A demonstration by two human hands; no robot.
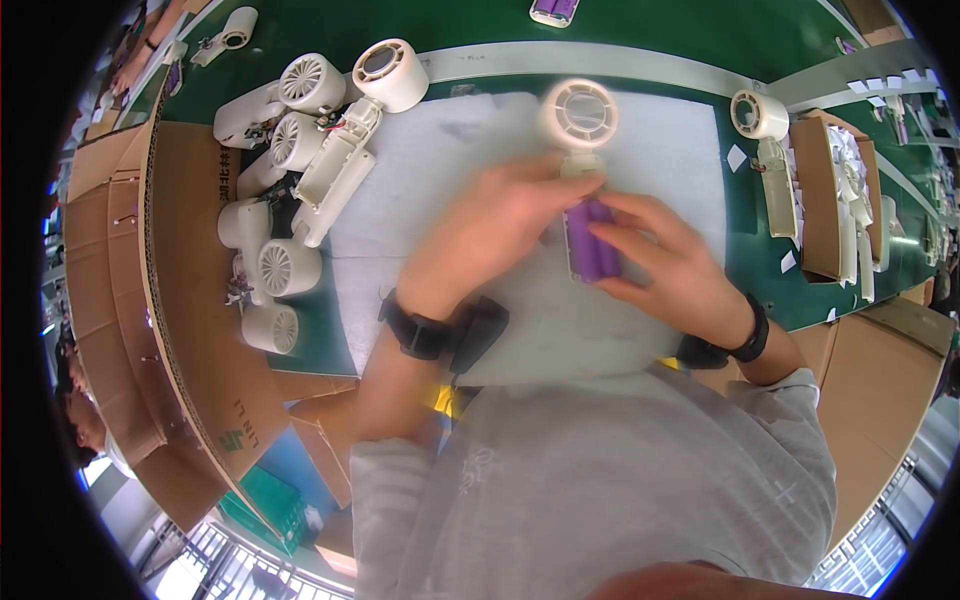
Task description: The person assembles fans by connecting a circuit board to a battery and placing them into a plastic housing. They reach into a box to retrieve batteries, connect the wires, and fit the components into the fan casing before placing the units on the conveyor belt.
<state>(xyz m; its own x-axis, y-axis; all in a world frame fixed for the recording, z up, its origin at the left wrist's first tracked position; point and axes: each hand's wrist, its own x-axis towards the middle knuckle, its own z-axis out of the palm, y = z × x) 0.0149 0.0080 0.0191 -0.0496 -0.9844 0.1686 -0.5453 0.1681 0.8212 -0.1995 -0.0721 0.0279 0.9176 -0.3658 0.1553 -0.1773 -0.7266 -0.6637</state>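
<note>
A green desk (460, 25) fills the workshop view, with a pale metal rail (500, 62) across its far part and a white foam mat (650, 130) laid in front of the person. Over the mat is a cream handheld fan (582, 115), its round grille head pointing away from the person and its handle towards them; whether it rests on the mat or is lifted from it, I cannot tell. Two purple battery cells (592, 245) lie side by side, lengthwise, in the handle's open lower part.

The left hand (500, 215) reaches over from the left, its grip closed on the upper handle just below the head. The right hand (665, 255) comes from the right, its grip partly closed, fingers bent and tips against the cells and the handle's edge. Both hands are somewhat blurred. A black wristband (420, 335) circles the left wrist, and another band sits on the right.

Left of the mat, several cream fan units (300, 145) are crowded together beside a tall cardboard box (195, 300). On the right, another fan unit (778, 190) lies with its handle opened, next to a small carton (820, 245) packed with white parts (850, 175). Paper slips (736, 157) are scattered nearby.
</note>
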